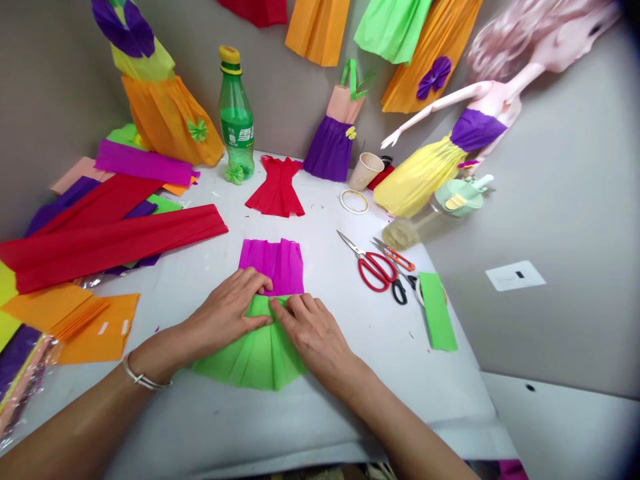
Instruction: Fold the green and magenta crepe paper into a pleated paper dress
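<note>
Your left hand (229,305) lay with thumb parted from fingers; right hand (320,337) curled, its grip unclear. Both touched green pleated paper (263,360), lower centre of frame, probably keeping pleats aligned beneath magenta paper (273,259).

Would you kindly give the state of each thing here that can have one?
Green fan-shaped paper: pleated, spread out.
Magenta rectangular paper: lying flat.
Red paper dress: lying flat.
Green plastic bottle: upright, capped.
Red-handled metal scissors: closed.
Beige paper cup: uncovered.
Pink-haired doll: dressed.
</note>
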### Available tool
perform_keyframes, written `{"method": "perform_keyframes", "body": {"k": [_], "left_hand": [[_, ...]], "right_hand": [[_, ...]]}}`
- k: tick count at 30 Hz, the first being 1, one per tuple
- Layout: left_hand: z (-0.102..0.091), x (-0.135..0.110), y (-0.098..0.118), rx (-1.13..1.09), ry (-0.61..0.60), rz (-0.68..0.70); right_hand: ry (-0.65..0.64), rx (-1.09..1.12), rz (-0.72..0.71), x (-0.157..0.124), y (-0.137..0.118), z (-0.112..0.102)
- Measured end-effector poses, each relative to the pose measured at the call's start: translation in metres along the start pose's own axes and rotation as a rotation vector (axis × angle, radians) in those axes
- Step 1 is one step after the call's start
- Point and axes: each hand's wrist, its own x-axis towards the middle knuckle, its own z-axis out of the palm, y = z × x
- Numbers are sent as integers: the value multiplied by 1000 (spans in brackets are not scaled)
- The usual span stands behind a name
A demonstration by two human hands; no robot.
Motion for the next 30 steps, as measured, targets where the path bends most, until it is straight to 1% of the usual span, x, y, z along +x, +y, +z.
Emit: {"method": "perform_keyframes", "body": {"k": [11,16,30], "left_hand": [[-2,0,2,-17,-9,-16],[-1,0,3,-18,-12,-22],[0,0,0,-4,5,-3]], "right_hand": [[-1,-25,17,1,-1,-1],[-21,-21,18,1,-2,-2],[-8,-22,19,0,-2,1]]}}
